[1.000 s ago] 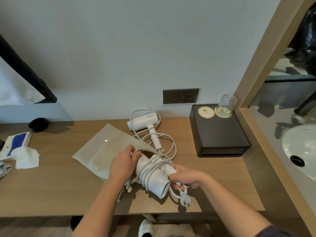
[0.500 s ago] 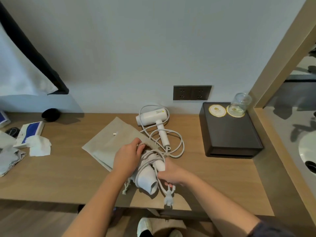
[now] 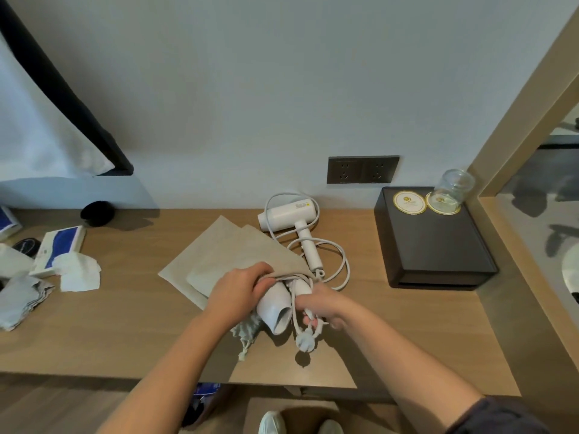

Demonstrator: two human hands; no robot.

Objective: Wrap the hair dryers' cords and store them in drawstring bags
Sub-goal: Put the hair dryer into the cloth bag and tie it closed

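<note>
While my left hand [image 3: 241, 289] pinches the mouth edge of the upper beige cloth drawstring bag [image 3: 247, 258] and lifts it, my right hand [image 3: 322, 303] is curled tight round the handle and wound cord of the near white plastic hair dryer [image 3: 275, 308], feeding it in at the opening. By my reading this dryer's cord is wrapped, apart from the white plug [image 3: 305, 341] dangling just below my right fingers. The dryer is only partly under the cloth, its barrel sticking out toward me above the wooden desk [image 3: 125, 308]. Left to do, as I judge it: push it fully in, tuck the plug, pull the drawstring. The second white hair dryer [image 3: 288, 214] lies by the wall, just beyond the bags, its loose white cord [image 3: 343, 258] sprawled in open loops, unwrapped. A second beige cloth bag [image 3: 185, 266] lies flat beneath the first, ready for it.
</note>
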